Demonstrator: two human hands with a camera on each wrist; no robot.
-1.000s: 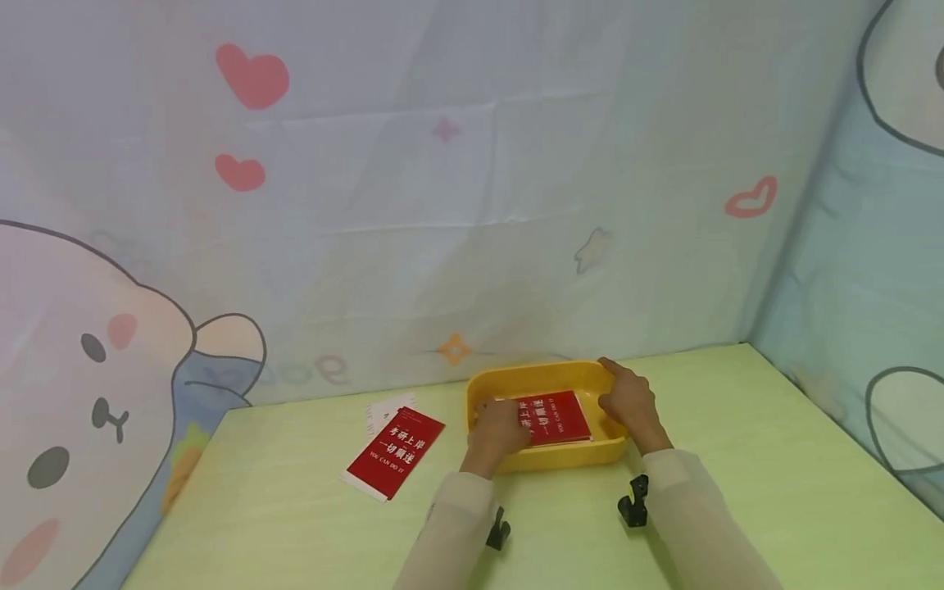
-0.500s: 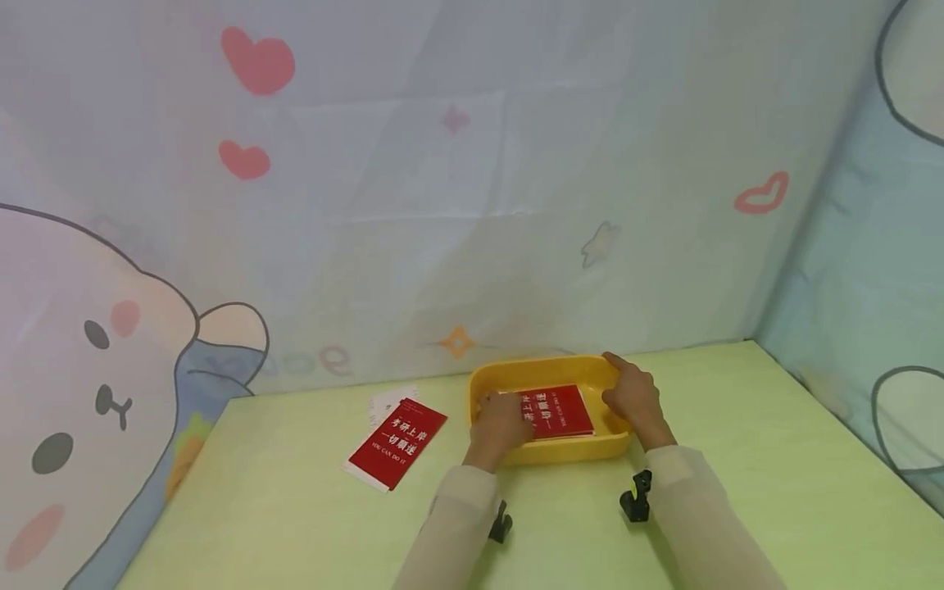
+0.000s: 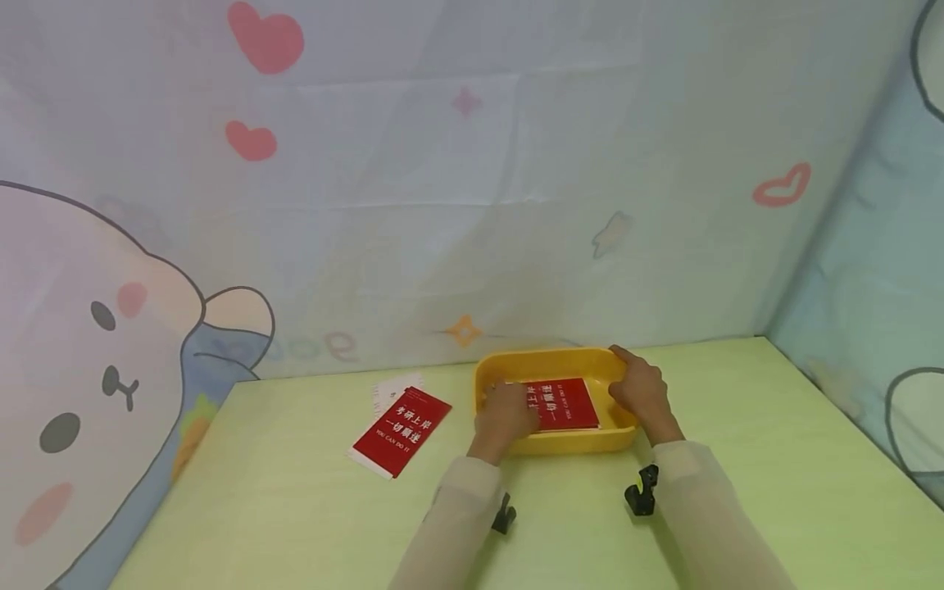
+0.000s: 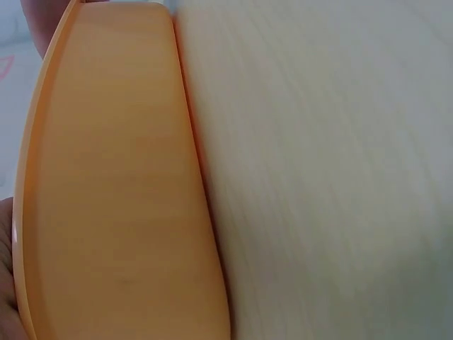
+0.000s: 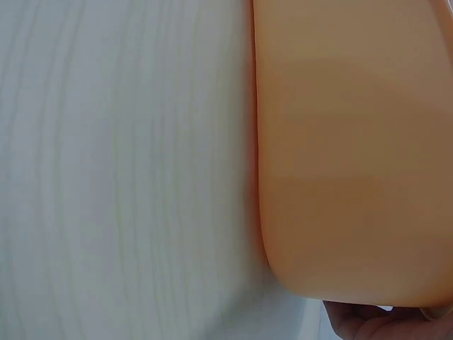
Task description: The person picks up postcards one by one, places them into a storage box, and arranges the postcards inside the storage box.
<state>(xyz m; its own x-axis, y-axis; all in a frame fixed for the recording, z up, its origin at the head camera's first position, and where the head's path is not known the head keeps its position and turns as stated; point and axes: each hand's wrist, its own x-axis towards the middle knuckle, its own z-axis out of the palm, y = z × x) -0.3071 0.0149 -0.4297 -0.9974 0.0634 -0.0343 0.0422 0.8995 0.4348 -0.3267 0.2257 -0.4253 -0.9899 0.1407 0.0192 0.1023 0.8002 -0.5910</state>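
Observation:
A yellow plastic tray (image 3: 578, 443) stands near the back of the table, with a small stack of red cards (image 3: 566, 405) printed in white characters inside it. My left hand (image 3: 505, 416) reaches over the near left rim, its fingers curled at the left end of the stack; the fingertips are hidden. My right hand (image 3: 643, 397) grips the tray's right end, thumb and fingers about the rim. Both wrist views look at the tray's outer wall (image 4: 120, 177), with part of the left fingers (image 4: 7, 283) behind the rim and the right fingers (image 5: 375, 322) at the lower corner.
Left of the tray lie more red cards (image 3: 404, 432), overlapping a white one underneath. Behind them is a white printed paper (image 3: 391, 393). A patterned cloth backdrop (image 3: 369, 205) rises at the table's (image 3: 295, 492) back edge, and another cloth (image 3: 878, 270) closes the right side.
The head view has tilted down and turned slightly left, so the scene shifts up and right. Both hands keep their places on the tray and cards.

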